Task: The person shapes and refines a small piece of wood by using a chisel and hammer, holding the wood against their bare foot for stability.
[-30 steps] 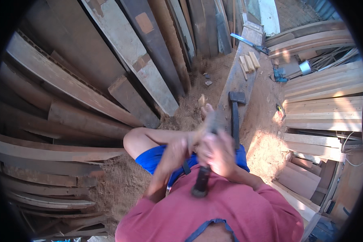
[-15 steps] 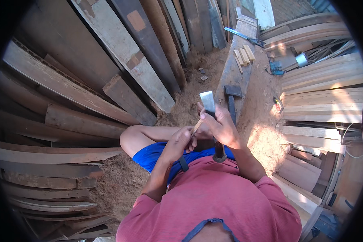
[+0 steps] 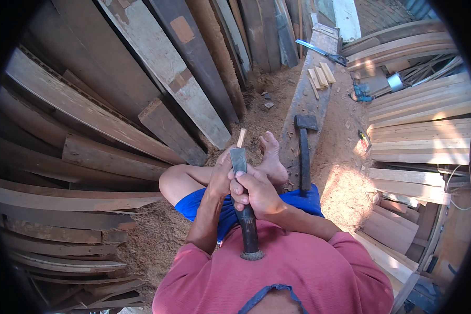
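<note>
A wide-bladed chisel (image 3: 249,233) is gripped in my right hand (image 3: 262,194), its metal blade pointing away from me and its dark handle end against my shirt. Just left of it, my left hand (image 3: 220,175) is closed around a small wooden stick (image 3: 242,137). The stick's pale end sticks out past the blade tip. Blade and stick overlap here; whether they touch I cannot tell. The fingers of both hands meet around the blade's base, so the stick's lower part is hidden. A dark-headed hammer (image 3: 304,157) lies to the right, its handle toward my blue shorts.
A long plank (image 3: 294,112) runs ahead on the right, bearing several small wood blocks (image 3: 322,77) and a handsaw (image 3: 324,53). Large boards (image 3: 167,73) lean at the left. Stacked timber (image 3: 424,138) lines the right, near a blue power tool (image 3: 362,93). Sawdust covers the ground.
The chisel has moved left and its blade has turned edge-on, drawing in against the stick. My hands have come together, and my bare foot now shows beyond them.
</note>
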The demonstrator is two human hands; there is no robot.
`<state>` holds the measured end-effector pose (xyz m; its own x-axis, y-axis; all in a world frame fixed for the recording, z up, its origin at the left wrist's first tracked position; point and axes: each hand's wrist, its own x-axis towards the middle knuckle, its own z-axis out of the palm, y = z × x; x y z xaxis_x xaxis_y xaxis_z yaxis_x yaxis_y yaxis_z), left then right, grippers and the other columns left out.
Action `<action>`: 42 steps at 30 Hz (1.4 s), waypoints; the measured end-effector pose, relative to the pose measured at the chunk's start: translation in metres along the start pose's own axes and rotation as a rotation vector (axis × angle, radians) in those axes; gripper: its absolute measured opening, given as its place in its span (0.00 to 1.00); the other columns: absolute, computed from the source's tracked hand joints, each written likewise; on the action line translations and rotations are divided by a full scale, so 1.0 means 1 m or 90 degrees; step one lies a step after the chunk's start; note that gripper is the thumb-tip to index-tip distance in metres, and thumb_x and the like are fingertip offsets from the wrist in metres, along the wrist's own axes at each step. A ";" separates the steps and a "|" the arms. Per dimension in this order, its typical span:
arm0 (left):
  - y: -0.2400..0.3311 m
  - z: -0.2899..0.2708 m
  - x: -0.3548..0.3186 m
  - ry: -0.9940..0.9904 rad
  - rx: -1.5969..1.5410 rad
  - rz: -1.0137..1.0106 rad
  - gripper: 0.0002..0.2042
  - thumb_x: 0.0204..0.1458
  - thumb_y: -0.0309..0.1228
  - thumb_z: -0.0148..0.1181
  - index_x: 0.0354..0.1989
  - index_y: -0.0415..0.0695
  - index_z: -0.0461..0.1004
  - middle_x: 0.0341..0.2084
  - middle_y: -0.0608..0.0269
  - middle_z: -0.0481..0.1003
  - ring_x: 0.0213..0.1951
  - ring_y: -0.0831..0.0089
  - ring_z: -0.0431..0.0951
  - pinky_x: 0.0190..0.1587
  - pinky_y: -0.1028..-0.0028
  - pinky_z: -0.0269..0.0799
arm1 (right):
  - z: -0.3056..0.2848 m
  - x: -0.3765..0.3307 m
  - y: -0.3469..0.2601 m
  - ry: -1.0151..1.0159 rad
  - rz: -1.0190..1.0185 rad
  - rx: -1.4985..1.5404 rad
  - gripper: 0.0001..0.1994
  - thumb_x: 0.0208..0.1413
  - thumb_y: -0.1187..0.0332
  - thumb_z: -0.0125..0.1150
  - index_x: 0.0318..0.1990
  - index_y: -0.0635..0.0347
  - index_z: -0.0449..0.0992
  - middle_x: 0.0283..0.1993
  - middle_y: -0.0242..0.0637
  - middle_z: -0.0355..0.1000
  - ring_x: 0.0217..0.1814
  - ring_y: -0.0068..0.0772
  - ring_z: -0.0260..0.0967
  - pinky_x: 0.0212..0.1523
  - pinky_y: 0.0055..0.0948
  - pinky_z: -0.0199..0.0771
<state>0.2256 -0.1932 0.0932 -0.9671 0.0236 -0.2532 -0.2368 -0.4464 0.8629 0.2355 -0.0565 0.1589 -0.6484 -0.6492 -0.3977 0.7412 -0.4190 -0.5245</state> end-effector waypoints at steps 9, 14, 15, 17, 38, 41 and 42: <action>0.012 0.016 -0.035 0.005 0.263 0.112 0.17 0.66 0.40 0.39 0.33 0.40 0.68 0.24 0.66 0.69 0.28 0.78 0.66 0.35 0.70 0.66 | 0.004 -0.022 -0.018 -0.029 -0.039 -0.063 0.09 0.66 0.63 0.43 0.45 0.59 0.65 0.22 0.26 0.57 0.16 0.16 0.53 0.20 0.23 0.62; -0.037 -0.014 -0.096 -0.221 0.600 0.146 0.14 0.63 0.35 0.42 0.29 0.39 0.66 0.21 0.64 0.66 0.26 0.75 0.65 0.38 0.62 0.66 | -0.021 -0.066 -0.057 0.033 -0.259 0.042 0.08 0.67 0.63 0.44 0.38 0.56 0.61 0.17 0.26 0.55 0.12 0.17 0.51 0.14 0.23 0.61; -0.028 -0.009 -0.101 -0.114 0.508 -0.027 0.15 0.64 0.37 0.42 0.31 0.39 0.68 0.19 0.66 0.66 0.24 0.76 0.64 0.31 0.66 0.65 | -0.017 -0.074 -0.074 0.045 -0.305 -0.015 0.07 0.67 0.63 0.43 0.39 0.56 0.61 0.18 0.26 0.55 0.13 0.16 0.51 0.15 0.22 0.62; -0.025 -0.012 -0.092 -0.006 0.286 -0.132 0.17 0.65 0.42 0.42 0.34 0.40 0.69 0.17 0.69 0.64 0.21 0.80 0.62 0.23 0.74 0.61 | -0.019 -0.076 -0.070 0.098 -0.284 -0.041 0.07 0.66 0.63 0.44 0.42 0.56 0.62 0.19 0.26 0.55 0.14 0.16 0.51 0.17 0.22 0.62; -0.039 -0.029 -0.095 0.046 0.223 -0.077 0.18 0.65 0.43 0.46 0.29 0.43 0.69 0.17 0.71 0.63 0.22 0.83 0.63 0.26 0.78 0.62 | -0.022 -0.072 -0.072 0.086 -0.342 -0.188 0.07 0.67 0.65 0.43 0.40 0.57 0.64 0.16 0.25 0.54 0.13 0.16 0.51 0.15 0.22 0.61; -0.035 -0.006 -0.068 0.080 0.061 0.014 0.14 0.65 0.42 0.47 0.33 0.45 0.68 0.17 0.74 0.64 0.19 0.85 0.62 0.22 0.83 0.58 | -0.047 -0.036 -0.055 0.112 -0.206 -0.123 0.09 0.66 0.66 0.42 0.47 0.59 0.65 0.22 0.29 0.62 0.16 0.16 0.55 0.18 0.21 0.63; -0.032 0.000 -0.049 0.106 -0.030 0.091 0.14 0.66 0.42 0.46 0.34 0.45 0.68 0.17 0.73 0.64 0.17 0.85 0.61 0.20 0.83 0.57 | -0.047 -0.025 -0.049 0.103 -0.210 -0.127 0.09 0.66 0.66 0.42 0.47 0.59 0.65 0.22 0.29 0.62 0.16 0.16 0.55 0.18 0.21 0.63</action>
<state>0.2806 -0.1800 0.0783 -0.9609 -0.1887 -0.2024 -0.0909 -0.4755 0.8750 0.2074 0.0099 0.1594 -0.8765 -0.3857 -0.2882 0.4508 -0.4470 -0.7726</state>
